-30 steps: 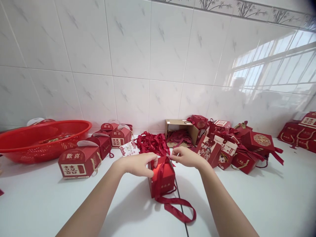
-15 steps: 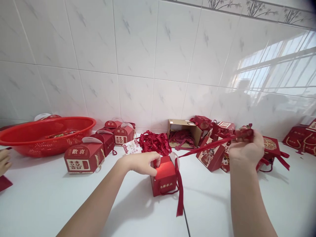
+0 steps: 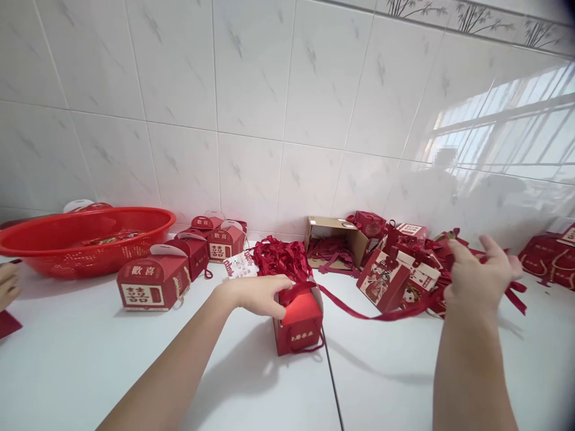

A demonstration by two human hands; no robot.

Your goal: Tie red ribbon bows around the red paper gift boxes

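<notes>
A small red gift box (image 3: 299, 323) with gold lettering and a twisted cord stands upright on the white table, its top side folded open. My left hand (image 3: 260, 296) is closed on the box's far-left edge, thumb on the near side. A dark red ribbon (image 3: 359, 314) runs from the box top, sags to the right and climbs toward a pile of red packages (image 3: 417, 257). Over the right end of that pile, my right hand (image 3: 478, 269) has its fingers spread, with nothing seen in its grasp.
Further left stand several red gift boxes (image 3: 153, 278) and a red plastic basket (image 3: 90, 257) holding small packets. Behind my box lie a heap of red ribbons (image 3: 285, 257), a printed card (image 3: 240, 264) and an open carton (image 3: 359, 245). Another person's hand (image 3: 8, 284) shows at the left edge.
My right hand has moved right and opened, leaving the ribboned red bundle on the pile. The ribbon went from taut to sagging, and its loose end no longer hangs over the box front.
</notes>
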